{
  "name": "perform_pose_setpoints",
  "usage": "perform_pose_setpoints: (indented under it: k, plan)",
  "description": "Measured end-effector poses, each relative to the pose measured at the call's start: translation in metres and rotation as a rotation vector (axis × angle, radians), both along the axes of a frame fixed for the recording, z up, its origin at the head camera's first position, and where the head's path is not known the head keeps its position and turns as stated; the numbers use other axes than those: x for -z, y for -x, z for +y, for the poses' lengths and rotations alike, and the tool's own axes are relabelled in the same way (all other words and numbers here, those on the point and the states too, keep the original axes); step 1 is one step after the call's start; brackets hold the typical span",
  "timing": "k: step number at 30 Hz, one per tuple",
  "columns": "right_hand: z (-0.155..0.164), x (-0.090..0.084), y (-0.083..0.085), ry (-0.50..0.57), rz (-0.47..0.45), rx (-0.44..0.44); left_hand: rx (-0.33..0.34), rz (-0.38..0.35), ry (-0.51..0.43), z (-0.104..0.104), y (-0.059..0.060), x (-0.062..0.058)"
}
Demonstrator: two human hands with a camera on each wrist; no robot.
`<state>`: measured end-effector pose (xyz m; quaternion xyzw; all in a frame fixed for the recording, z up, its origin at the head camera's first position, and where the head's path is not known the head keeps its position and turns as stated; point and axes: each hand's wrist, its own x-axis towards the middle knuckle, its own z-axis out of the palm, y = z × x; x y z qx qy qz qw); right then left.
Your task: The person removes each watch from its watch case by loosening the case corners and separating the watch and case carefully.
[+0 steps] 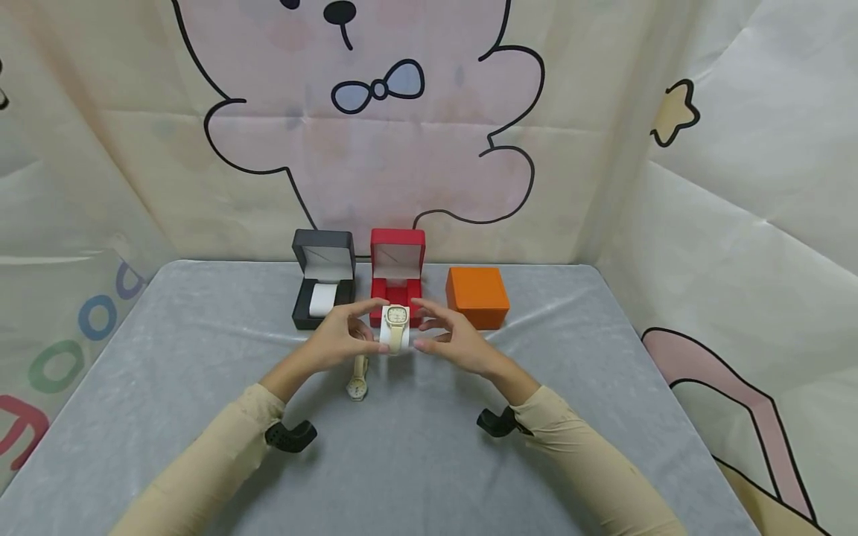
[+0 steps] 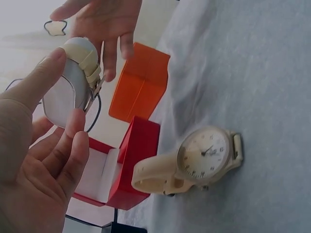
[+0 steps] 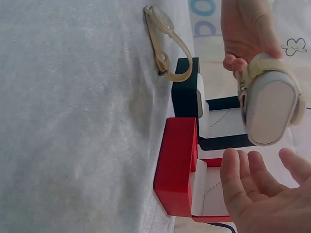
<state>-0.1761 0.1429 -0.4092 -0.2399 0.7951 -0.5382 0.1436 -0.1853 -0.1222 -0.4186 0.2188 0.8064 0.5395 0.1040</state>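
My left hand [image 1: 337,336] pinches one end of a white watch cushion [image 3: 272,114] between thumb and fingers. A cream-strapped wristwatch [image 1: 396,320] is wrapped round that cushion, with its squarish dial facing me in the head view. My right hand [image 1: 461,344] is at the other end with fingers spread; the right wrist view shows a gap between its fingertips [image 3: 231,158] and the cushion. Below my left hand, a second cream watch [image 2: 201,153] with a round dial lies on the cloth, its strap closed in a loop.
Behind my hands stands an open red watch box [image 1: 398,249], partly hidden by the held watch. To its left is an open black box [image 1: 325,242] with a white cushion [image 1: 323,300] inside. An orange box [image 1: 477,298] stands at the right on the grey tablecloth [image 1: 402,461].
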Motion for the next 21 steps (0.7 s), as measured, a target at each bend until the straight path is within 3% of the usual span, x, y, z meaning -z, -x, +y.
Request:
perform_pose_setpoints:
  k: [8, 21]
  plan:
    - [-0.002, 0.004, -0.001, 0.036, 0.025, -0.079, 0.016, -0.016, -0.013, 0.004, -0.007, -0.002]
    - [-0.012, 0.009, 0.0, 0.092, 0.063, -0.099, 0.024, 0.008, -0.02, 0.015, -0.016, -0.006]
